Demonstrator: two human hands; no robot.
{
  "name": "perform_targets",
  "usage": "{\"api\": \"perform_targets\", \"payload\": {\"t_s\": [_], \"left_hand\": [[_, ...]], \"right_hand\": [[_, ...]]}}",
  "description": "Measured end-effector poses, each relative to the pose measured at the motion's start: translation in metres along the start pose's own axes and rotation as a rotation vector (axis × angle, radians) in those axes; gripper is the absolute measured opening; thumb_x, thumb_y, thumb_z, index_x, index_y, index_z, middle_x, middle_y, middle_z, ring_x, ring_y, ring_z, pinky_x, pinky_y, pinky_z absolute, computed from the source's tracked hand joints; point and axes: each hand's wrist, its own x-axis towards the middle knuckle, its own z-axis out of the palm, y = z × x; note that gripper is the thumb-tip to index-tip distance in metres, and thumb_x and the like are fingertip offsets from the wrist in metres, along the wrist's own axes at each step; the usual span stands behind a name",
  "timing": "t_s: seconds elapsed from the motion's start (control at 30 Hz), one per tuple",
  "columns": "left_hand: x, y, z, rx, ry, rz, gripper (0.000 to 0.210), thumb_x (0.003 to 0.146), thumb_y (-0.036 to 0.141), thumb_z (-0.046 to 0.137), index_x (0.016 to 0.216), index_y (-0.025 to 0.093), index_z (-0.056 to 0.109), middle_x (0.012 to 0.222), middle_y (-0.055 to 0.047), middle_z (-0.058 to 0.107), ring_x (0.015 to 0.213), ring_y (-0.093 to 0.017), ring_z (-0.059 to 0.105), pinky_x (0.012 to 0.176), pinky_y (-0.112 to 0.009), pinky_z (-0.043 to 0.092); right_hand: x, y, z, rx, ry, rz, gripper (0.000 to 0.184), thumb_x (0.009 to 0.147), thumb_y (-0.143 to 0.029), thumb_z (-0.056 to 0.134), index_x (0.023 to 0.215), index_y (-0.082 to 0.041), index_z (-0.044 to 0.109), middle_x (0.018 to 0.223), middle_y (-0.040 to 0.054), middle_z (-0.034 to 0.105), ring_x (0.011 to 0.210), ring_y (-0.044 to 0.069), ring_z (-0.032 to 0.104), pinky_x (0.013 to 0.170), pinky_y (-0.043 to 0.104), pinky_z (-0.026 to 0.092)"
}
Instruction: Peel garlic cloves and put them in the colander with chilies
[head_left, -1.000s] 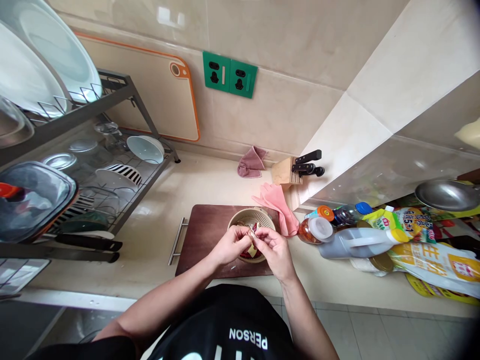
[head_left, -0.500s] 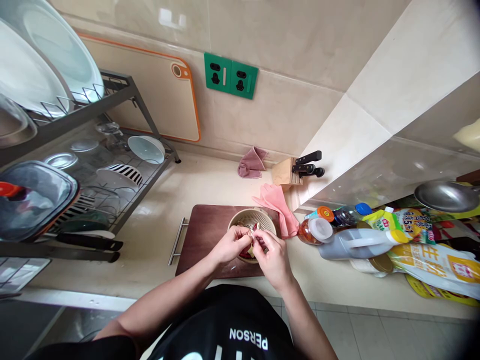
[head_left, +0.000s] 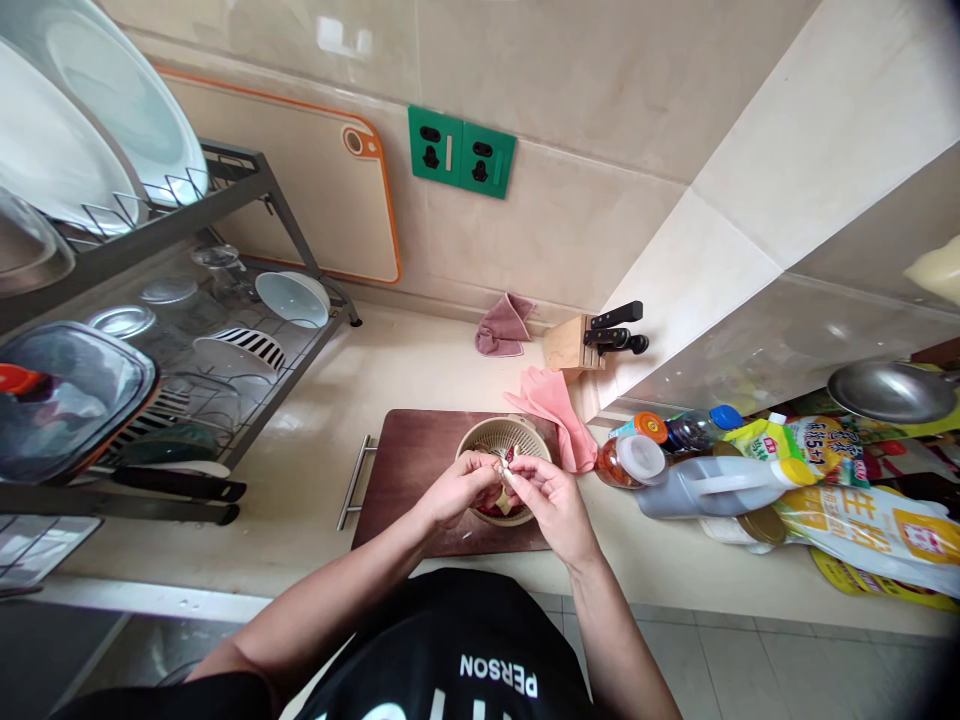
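Above a beige slotted basket (head_left: 538, 440), both my hands meet with their fingertips pinched together. Between them is a small pale garlic clove (head_left: 505, 470), partly covered by the fingers. My left hand (head_left: 463, 487) grips it from the left, thumb against forefinger. From the other side, my right hand (head_left: 551, 500) pinches it too. Red and pale pieces lie inside the basket, partly hidden under my hands. The basket stands on a dark brown cutting board (head_left: 412, 480), where a tiny white scrap lies near the front.
A pink rubber glove (head_left: 559, 410) lies against the basket's right, with a knife block (head_left: 568, 345) and mauve cloth (head_left: 504, 328) behind. Jars, a large bottle (head_left: 712, 487) and food bags crowd the right. A dish rack (head_left: 300, 235) stands left; a metal handle (head_left: 355, 482) sits beside the board.
My right hand has turned slightly and its fingers have shifted on the clove. My left hand stays almost in place. The basket and board have not moved.
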Motion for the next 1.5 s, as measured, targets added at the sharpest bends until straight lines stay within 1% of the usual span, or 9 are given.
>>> {"api": "perform_targets", "payload": {"t_s": [0.2, 0.5, 0.73, 0.93, 1.0, 1.13, 1.2, 1.3, 1.5], "left_hand": [[-0.001, 0.002, 0.002, 0.003, -0.080, 0.013, 0.021, 0.070, 0.026, 0.051, 0.058, 0.010, 0.058, 0.042, 0.003, 0.042, 0.038, -0.005, 0.030, 0.041, -0.020, 0.018], [0.002, -0.001, 0.000, 0.061, -0.061, 0.012, 0.032, 0.078, 0.039, 0.053, 0.060, 0.013, 0.050, 0.048, 0.003, 0.044, 0.044, -0.006, 0.033, 0.045, -0.019, 0.024], [0.001, 0.004, 0.002, 0.250, -0.091, 0.142, 0.044, 0.087, 0.048, 0.042, 0.068, 0.012, 0.056, 0.056, 0.002, 0.046, 0.050, -0.007, 0.035, 0.048, -0.019, 0.029], [0.000, 0.003, 0.001, 0.276, 0.018, 0.146, 0.043, 0.086, 0.049, 0.046, 0.064, 0.013, 0.050, 0.056, 0.004, 0.041, 0.051, -0.007, 0.033, 0.048, -0.019, 0.028], [0.000, 0.003, 0.001, 0.284, 0.029, 0.143, 0.043, 0.085, 0.049, 0.048, 0.061, 0.013, 0.048, 0.056, 0.004, 0.040, 0.051, -0.007, 0.033, 0.048, -0.019, 0.028], [0.000, 0.003, 0.001, 0.229, 0.019, 0.110, 0.043, 0.084, 0.050, 0.049, 0.061, 0.014, 0.048, 0.055, 0.003, 0.045, 0.049, -0.007, 0.035, 0.047, -0.019, 0.028], [0.001, 0.001, 0.000, 0.179, 0.021, 0.075, 0.043, 0.084, 0.050, 0.048, 0.061, 0.014, 0.047, 0.054, 0.003, 0.046, 0.046, -0.006, 0.034, 0.045, -0.019, 0.025], [0.003, -0.004, -0.001, 0.049, 0.008, 0.017, 0.039, 0.083, 0.048, 0.050, 0.063, 0.014, 0.046, 0.053, 0.002, 0.049, 0.042, -0.004, 0.029, 0.042, -0.018, 0.019], [0.003, -0.001, -0.002, -0.202, -0.024, -0.100, 0.024, 0.073, 0.034, 0.062, 0.079, 0.015, 0.048, 0.065, -0.001, 0.058, 0.045, -0.004, 0.037, 0.041, -0.016, 0.013]], "right_hand": [[0.002, 0.005, -0.002, 0.029, 0.082, 0.006, 0.024, 0.084, -0.038, 0.057, 0.091, -0.016, 0.064, 0.066, 0.0005, 0.062, 0.051, 0.010, 0.056, 0.049, 0.022, 0.049], [0.001, -0.010, -0.005, 0.070, -0.009, 0.014, 0.020, 0.076, -0.032, 0.068, 0.089, -0.016, 0.066, 0.079, 0.0017, 0.064, 0.065, 0.012, 0.059, 0.062, 0.025, 0.052], [0.002, -0.001, -0.007, 0.051, 0.009, 0.024, 0.027, 0.078, -0.035, 0.066, 0.099, -0.017, 0.067, 0.083, 0.0031, 0.067, 0.068, 0.013, 0.061, 0.063, 0.025, 0.053], [0.002, 0.000, -0.007, -0.057, 0.000, -0.094, 0.023, 0.078, -0.031, 0.066, 0.097, -0.019, 0.067, 0.095, 0.0055, 0.064, 0.082, 0.017, 0.063, 0.073, 0.029, 0.054], [0.002, 0.000, -0.006, -0.028, -0.008, -0.097, 0.022, 0.077, -0.031, 0.067, 0.095, -0.019, 0.066, 0.091, 0.0046, 0.063, 0.080, 0.017, 0.063, 0.072, 0.029, 0.054], [0.003, 0.001, -0.004, 0.150, 0.079, 0.008, 0.023, 0.078, -0.036, 0.065, 0.093, -0.018, 0.064, 0.080, 0.0023, 0.064, 0.067, 0.014, 0.061, 0.064, 0.028, 0.054], [0.005, 0.002, -0.005, 0.279, 0.144, 0.039, 0.022, 0.076, -0.035, 0.068, 0.090, -0.019, 0.064, 0.080, 0.0020, 0.064, 0.068, 0.013, 0.061, 0.064, 0.027, 0.054], [0.006, 0.002, -0.009, 0.417, 0.144, 0.066, 0.022, 0.073, -0.032, 0.071, 0.090, -0.020, 0.063, 0.081, 0.0013, 0.064, 0.070, 0.012, 0.060, 0.065, 0.025, 0.052], [0.007, 0.000, -0.012, 0.416, 0.128, 0.070, 0.025, 0.071, -0.034, 0.072, 0.090, -0.021, 0.062, 0.083, 0.0022, 0.064, 0.071, 0.014, 0.061, 0.066, 0.029, 0.054]]}}
